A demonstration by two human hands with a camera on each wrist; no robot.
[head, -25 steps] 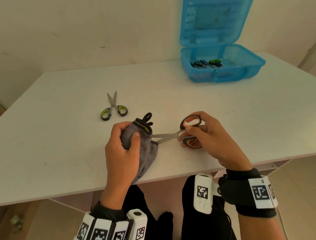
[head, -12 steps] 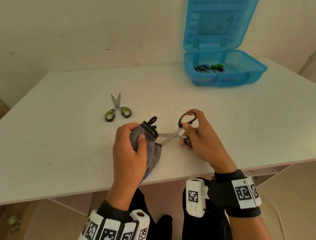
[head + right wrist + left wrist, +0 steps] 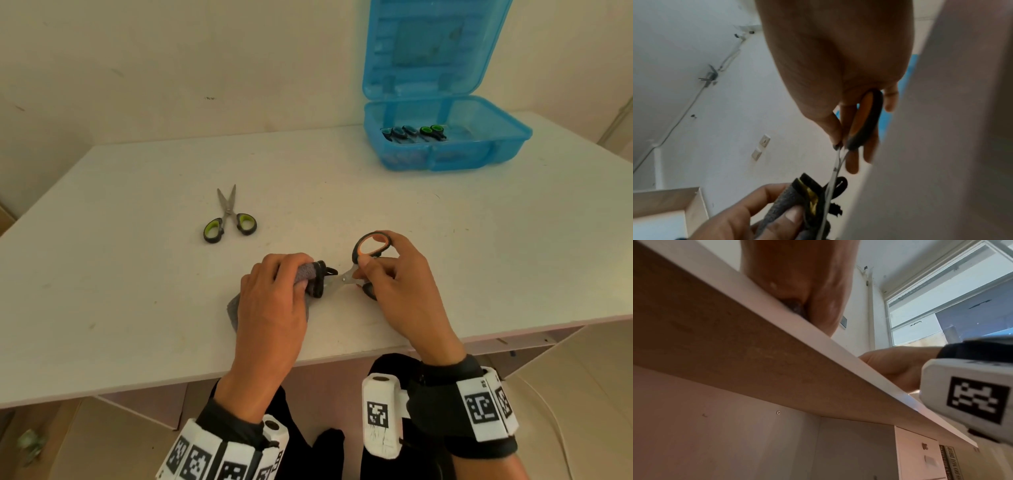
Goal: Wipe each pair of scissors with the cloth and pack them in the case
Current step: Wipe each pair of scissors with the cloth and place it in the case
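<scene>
Nearest, at the front edge of the white table (image 3: 102,291), the left hand (image 3: 270,305) is curled round the grey cloth (image 3: 306,274), thumb and fingers bunching it over the blades of the orange-handled scissors (image 3: 368,255); in the right wrist view the blades run straight into the fold of the cloth (image 3: 789,204), so their tips are hidden. Just right of it, the right hand (image 3: 400,287) grips those scissors by the handles, fingers curled about the upper orange loop, the lower loop mostly covered by the palm. From the left wrist view the table's front edge blocks nearly everything, and only the heel of the left hand (image 3: 797,280) shows above it. Farther back and to the left, well apart from both hands, the green-handled scissors (image 3: 229,219) lie flat on the table with blades slightly parted and pointing away. At the far right the blue case (image 3: 479,154) stands open, lid upright against the wall, with several pairs of scissors (image 3: 414,133) lying in its base. Compared with half a second ago, the cloth has slid up the blades almost to the pivot, so far less steel shows between the two hands, and the left hand now covers more of the cloth.
</scene>
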